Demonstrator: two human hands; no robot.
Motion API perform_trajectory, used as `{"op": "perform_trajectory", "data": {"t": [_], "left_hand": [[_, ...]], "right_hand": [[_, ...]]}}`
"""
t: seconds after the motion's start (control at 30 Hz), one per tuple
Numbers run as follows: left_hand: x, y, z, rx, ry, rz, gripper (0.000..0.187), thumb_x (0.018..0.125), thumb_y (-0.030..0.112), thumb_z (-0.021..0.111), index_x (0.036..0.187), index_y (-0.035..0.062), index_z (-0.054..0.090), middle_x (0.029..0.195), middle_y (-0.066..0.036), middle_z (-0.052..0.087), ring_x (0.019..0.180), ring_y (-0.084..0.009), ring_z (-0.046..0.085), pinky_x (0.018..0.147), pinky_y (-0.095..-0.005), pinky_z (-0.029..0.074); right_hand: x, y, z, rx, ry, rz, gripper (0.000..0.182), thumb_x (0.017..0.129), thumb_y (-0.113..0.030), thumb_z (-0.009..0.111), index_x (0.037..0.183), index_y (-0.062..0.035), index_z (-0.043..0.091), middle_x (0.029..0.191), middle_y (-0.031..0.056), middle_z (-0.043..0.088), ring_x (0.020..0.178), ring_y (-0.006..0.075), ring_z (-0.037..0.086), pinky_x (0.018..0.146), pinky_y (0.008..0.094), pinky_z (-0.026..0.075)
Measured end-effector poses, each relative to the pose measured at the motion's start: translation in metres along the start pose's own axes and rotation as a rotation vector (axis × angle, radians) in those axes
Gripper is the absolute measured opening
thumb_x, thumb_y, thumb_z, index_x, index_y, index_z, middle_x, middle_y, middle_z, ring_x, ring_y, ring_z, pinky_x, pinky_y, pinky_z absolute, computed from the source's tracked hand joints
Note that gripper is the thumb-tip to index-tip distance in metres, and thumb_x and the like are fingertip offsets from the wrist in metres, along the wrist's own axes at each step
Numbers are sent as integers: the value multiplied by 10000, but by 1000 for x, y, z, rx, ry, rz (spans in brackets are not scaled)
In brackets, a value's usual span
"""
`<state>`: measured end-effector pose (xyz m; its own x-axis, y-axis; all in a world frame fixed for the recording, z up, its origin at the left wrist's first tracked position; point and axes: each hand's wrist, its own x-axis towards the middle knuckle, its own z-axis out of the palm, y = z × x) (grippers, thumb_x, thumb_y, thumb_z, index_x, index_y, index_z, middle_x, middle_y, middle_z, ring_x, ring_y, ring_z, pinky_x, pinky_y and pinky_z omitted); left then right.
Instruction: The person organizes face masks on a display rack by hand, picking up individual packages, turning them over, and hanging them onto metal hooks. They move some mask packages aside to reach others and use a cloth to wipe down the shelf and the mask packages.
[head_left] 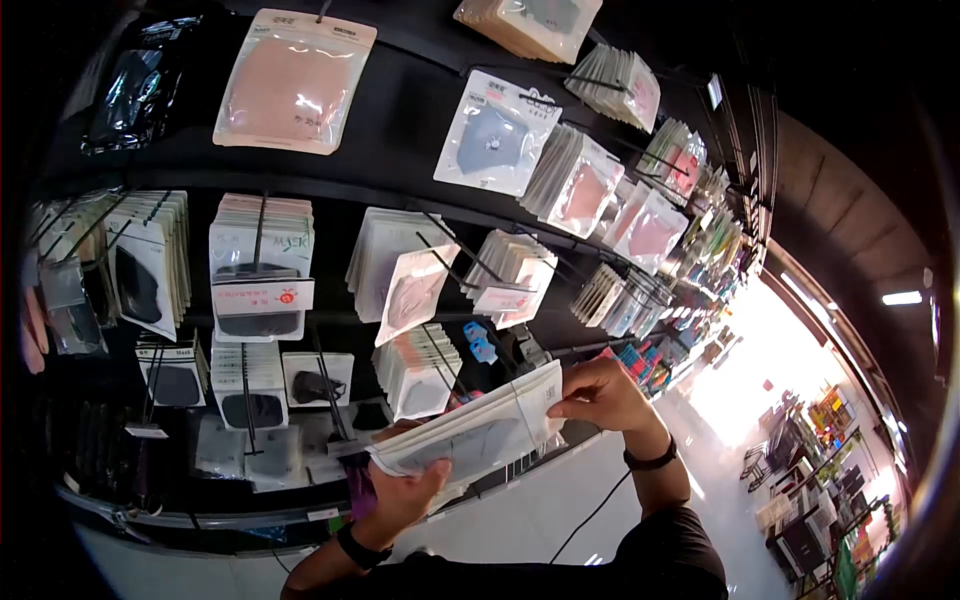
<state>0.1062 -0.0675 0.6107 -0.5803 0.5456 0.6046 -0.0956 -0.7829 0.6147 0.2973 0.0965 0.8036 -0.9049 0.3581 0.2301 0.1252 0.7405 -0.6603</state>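
A stack of packaged masks (475, 435) in clear and white packets is held between both hands, in front of the rack and tilted up to the right. My left hand (408, 492) grips its lower left end, thumb over the front packet and fingers behind. At the upper right end, my right hand (603, 395) pinches the packets' edge between thumb and fingers. Just behind the stack, more white packets (418, 372) hang on a hook. Dark bands circle both wrists.
Black display rack (400, 190) with rows of hanging mask packets and protruding metal hooks. A pink mask packet (295, 85) hangs at the upper left. Pale floor (600, 500) lies below the rack, with a dark cable across it. Furniture (800, 530) stands far right.
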Motion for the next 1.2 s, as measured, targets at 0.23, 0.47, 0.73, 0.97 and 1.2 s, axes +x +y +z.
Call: {"op": "perform_trajectory", "data": {"t": [0.23, 0.47, 0.73, 0.97, 1.2], "left_hand": [[28, 2, 28, -36, -8, -70, 362, 813, 50, 728, 1110, -46, 545, 1033, -113, 615, 904, -140, 599, 784, -279, 492], [98, 37, 65, 62, -228, -70, 310, 879, 136, 718, 1110, -14, 576, 847, -36, 634, 769, -87, 601, 683, -249, 496], [200, 59, 95, -258, -118, 20, 405, 886, 185, 727, 1213, 3, 572, 1062, -73, 662, 930, -131, 636, 805, -285, 523], [238, 34, 103, -146, 38, 184, 380, 897, 178, 715, 1213, 17, 580, 1117, -89, 651, 940, -158, 650, 763, -305, 550], [259, 14, 101, -101, 5, 89, 364, 911, 138, 687, 1235, 32, 558, 1157, -86, 629, 1024, -184, 626, 882, -368, 554]], "right_hand": [[11, -1, -24, -88, 128, 49, 75, 911, -15, 649, 973, 23, 633, 931, 37, 651, 856, 68, 587, 729, 227, 483], [63, -31, -79, -257, 485, -233, 119, 969, -97, 583, 1051, -11, 578, 892, -27, 560, 824, 43, 488, 706, 206, 416], [172, -78, -115, -303, 898, -621, 249, 874, -215, 716, 1012, -8, 701, 930, 59, 703, 824, 94, 612, 752, 248, 498], [227, -82, -122, -383, 1070, -712, 172, 822, -158, 726, 962, -58, 732, 852, 86, 686, 734, 181, 624, 691, 281, 497], [236, -74, -129, -335, 1104, -833, 143, 800, -136, 728, 923, -66, 750, 906, 93, 694, 793, 217, 640, 696, 307, 514]]}}
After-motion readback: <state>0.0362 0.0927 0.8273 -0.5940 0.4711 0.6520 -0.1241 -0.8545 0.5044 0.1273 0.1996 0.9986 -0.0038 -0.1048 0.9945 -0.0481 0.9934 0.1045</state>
